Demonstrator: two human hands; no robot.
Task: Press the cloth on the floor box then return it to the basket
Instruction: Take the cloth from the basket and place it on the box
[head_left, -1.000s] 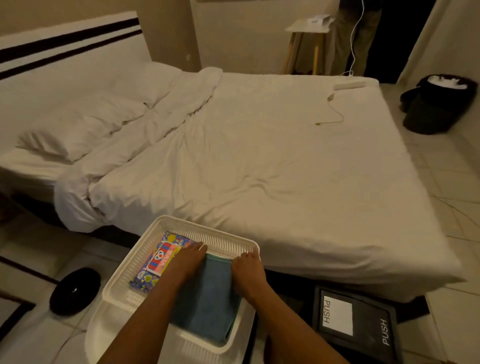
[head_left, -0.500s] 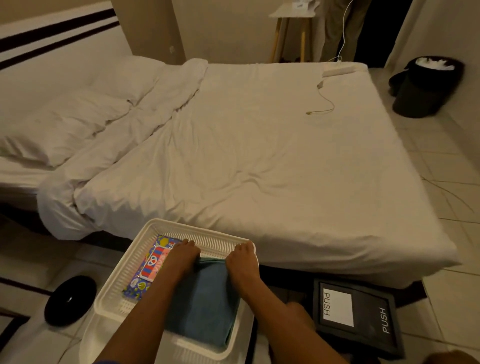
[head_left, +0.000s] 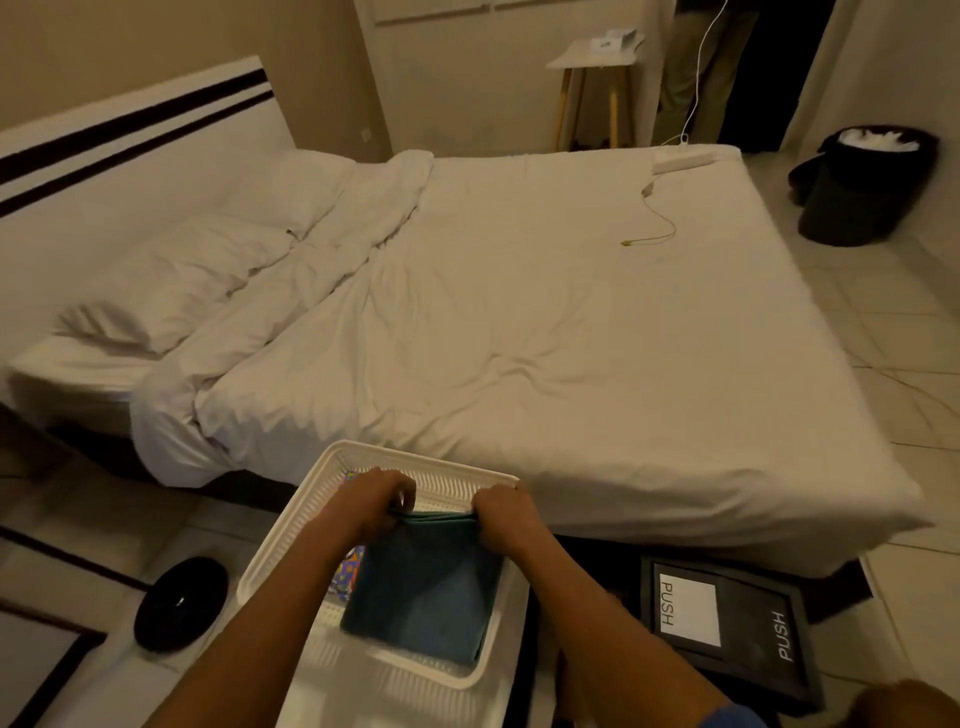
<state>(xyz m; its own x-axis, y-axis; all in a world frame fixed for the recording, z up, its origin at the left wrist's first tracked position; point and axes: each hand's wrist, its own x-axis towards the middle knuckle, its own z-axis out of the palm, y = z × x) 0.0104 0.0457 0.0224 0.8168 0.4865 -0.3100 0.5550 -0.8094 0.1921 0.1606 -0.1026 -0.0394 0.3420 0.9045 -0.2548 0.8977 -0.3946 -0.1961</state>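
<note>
At lower centre the basket (head_left: 311, 525) holds the cloth (head_left: 423, 587), the bed (head_left: 519, 322) behind it, the floor box (head_left: 737, 623) at lower right, a bin (head_left: 862, 192) upper right.

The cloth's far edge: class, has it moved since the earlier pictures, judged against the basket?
Yes. Both hands now pinch the cloth at its far edge and have raised it off the basket floor, where it lay flat before.

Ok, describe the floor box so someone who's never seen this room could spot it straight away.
Start at the big white bed and drop to the floor by its near edge. Right of the white basket, where both hands grip a teal cloth, lies a flat black box. It alone bears the word PUSH, printed twice, beside a white panel.
</note>
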